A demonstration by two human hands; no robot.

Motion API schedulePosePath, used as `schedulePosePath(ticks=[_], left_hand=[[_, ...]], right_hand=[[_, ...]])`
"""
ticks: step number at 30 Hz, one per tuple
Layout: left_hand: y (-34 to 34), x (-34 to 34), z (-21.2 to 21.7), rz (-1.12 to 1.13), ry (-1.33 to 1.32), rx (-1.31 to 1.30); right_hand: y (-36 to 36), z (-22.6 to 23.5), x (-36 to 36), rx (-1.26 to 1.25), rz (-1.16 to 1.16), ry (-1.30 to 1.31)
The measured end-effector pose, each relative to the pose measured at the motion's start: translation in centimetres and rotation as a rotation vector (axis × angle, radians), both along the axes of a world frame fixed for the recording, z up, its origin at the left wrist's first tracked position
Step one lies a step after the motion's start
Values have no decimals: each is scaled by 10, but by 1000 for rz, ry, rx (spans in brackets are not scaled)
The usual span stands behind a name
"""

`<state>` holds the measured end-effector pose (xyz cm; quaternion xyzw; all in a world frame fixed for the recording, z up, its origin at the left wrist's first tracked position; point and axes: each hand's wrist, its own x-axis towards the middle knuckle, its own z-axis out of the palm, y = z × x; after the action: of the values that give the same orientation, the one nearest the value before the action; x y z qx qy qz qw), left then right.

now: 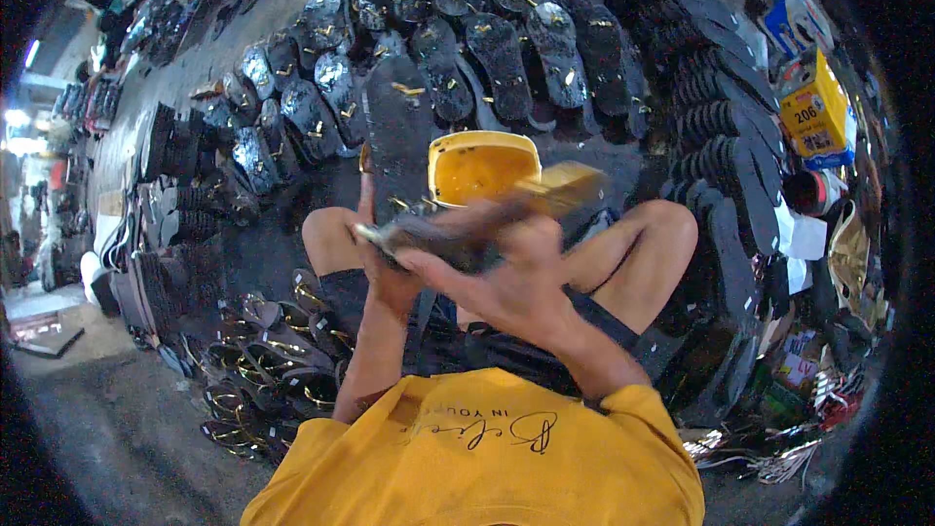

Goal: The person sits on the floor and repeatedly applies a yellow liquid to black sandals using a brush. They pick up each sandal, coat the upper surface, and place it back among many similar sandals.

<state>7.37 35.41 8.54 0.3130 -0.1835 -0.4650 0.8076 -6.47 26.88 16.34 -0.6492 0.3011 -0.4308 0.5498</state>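
Observation:
My left hand [382,258] is closed at the lower end of a long dark sandal sole [397,122], which stands up in front of me with a small gold piece on its face. One finger runs up along its left edge. My right hand [526,253] is smeared by motion and wrapped round a dark, elongated thing with a blurred yellowish-brown block [570,187] at its far end; I cannot make out its kind. Just beyond my hands sits a pale tub [534,151] with orange-yellow liquid in it. My hands hide part of its near rim.
Rows of shiny black soles [497,58] with gold pieces lie ahead. Stacked dark soles [726,136] stand on the right, more stacks [175,209] on the left. Gold-strapped sandals [278,356] lie at lower left. A yellow box [816,112] stands at far right.

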Motion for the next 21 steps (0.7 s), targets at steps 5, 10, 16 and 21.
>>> schedulePosePath(ticks=[5,10,16,21], left_hand=[[-3,-5,-9,51,216,176],[5,1,-6,-126,402,-99],[-11,29,-16,-146,725,179],[-2,17,-39,-215,163,171]], right_hand=[[-8,-11,13,-247,-53,40],[-34,-14,7,-122,-214,149],[20,-27,-18,-285,284,98],[-61,-14,2,-66,-2,354]])
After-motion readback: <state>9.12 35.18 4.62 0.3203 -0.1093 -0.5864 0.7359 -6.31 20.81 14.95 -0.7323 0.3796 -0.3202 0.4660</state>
